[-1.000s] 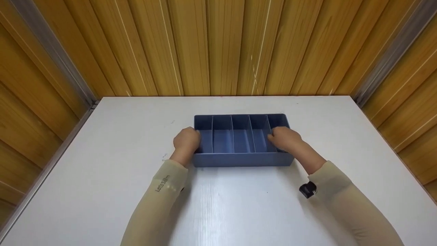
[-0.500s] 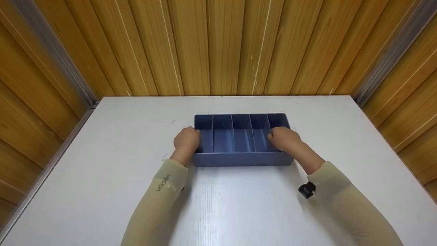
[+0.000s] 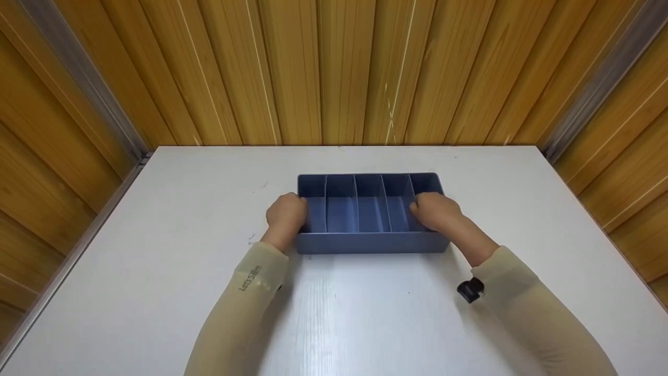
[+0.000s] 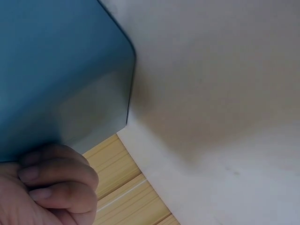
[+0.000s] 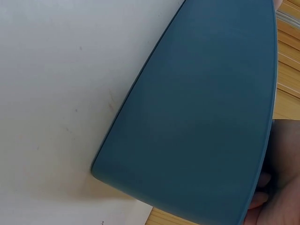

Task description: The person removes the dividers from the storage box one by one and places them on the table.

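Observation:
A blue divided storage box (image 3: 373, 243) sits on the white table, its long side facing me, with several bare compartments in a row. At its left end, my left hand (image 3: 287, 211) grips the upper rim, thumb over the inner side. My right hand (image 3: 437, 210) holds the right end the same way, covering part of the last compartment. In the left wrist view, curled left fingers (image 4: 63, 171) lie against the box's end wall. The right wrist view has the long blue wall (image 5: 187, 108) filling the middle, with the right hand (image 5: 283, 173) at the rim.
The white table (image 3: 172, 250) stretches around the box on every side. Wood-patterned panels (image 3: 339, 73) rise behind its back edge and along both sides, with grey metal strips in the corners. A black clip-like piece (image 3: 470, 290) sits at the right cuff.

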`<state>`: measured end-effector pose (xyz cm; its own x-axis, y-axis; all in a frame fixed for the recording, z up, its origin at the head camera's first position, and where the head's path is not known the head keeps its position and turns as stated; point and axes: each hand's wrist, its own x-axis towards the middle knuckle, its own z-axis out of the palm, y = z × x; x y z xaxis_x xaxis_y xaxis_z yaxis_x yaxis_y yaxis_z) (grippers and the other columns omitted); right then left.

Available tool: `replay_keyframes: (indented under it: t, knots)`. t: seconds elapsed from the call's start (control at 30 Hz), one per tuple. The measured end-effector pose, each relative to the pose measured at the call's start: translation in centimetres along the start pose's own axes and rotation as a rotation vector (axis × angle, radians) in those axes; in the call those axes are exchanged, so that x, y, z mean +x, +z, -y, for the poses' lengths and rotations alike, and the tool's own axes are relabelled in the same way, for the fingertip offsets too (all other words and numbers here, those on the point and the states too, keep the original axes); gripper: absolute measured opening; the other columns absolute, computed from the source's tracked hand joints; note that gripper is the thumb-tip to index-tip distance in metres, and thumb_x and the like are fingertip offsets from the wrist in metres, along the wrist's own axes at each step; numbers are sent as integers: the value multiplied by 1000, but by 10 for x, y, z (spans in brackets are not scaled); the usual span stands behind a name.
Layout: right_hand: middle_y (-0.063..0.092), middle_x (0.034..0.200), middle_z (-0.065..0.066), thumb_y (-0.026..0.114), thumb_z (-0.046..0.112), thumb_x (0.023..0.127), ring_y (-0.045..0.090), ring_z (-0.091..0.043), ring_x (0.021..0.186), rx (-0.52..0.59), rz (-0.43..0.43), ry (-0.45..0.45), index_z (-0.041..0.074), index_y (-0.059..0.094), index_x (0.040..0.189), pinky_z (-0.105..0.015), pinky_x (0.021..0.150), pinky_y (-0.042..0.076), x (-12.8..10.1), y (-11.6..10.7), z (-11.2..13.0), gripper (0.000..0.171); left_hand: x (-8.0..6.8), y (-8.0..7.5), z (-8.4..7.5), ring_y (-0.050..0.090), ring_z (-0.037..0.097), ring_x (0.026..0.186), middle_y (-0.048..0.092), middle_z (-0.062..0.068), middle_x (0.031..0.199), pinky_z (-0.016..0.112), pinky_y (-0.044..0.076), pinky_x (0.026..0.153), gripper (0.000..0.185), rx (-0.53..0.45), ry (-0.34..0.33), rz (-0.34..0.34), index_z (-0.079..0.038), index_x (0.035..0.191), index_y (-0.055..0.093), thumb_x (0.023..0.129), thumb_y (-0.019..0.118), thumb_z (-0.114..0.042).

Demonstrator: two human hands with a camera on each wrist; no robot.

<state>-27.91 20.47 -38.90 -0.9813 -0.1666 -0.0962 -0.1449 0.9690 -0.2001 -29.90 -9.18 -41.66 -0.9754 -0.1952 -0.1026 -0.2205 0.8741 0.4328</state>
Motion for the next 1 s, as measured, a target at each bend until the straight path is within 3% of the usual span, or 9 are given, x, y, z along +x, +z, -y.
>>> replay_keyframes:
  t: [0.2,0.4,0.67,1.0]
  knots:
    - [53,71,-7,43,16,103,52,-23,68,18,10,4,5,57,78,-40,65,47,-1,-4,0,31,-1,-1,-2,65,22,84,76,17,114,45,61,83,44,25,5,15,0,115,72,110,40,-30]
    - [52,71,-7,43,17,104,54,-25,70,15,14,4,5,57,78,-42,66,48,-2,-7,1,32,0,-1,-2,73,26,91,76,18,113,44,62,81,47,56,8,17,1,116,71,111,39,-32]
    - [50,71,-6,42,16,102,53,-24,71,23,19,9,8,52,75,-39,65,44,-3,-13,3,30,0,0,-2,64,23,84,76,17,113,44,61,84,44,13,-20,14,0,111,72,109,40,-31]
    - [58,76,-10,43,17,104,55,-25,72,21,18,3,4,58,81,-39,65,45,-5,-20,3,29,-2,-1,-2,59,22,81,76,17,112,46,61,85,42,-12,-21,-1,0,110,72,108,40,-28]
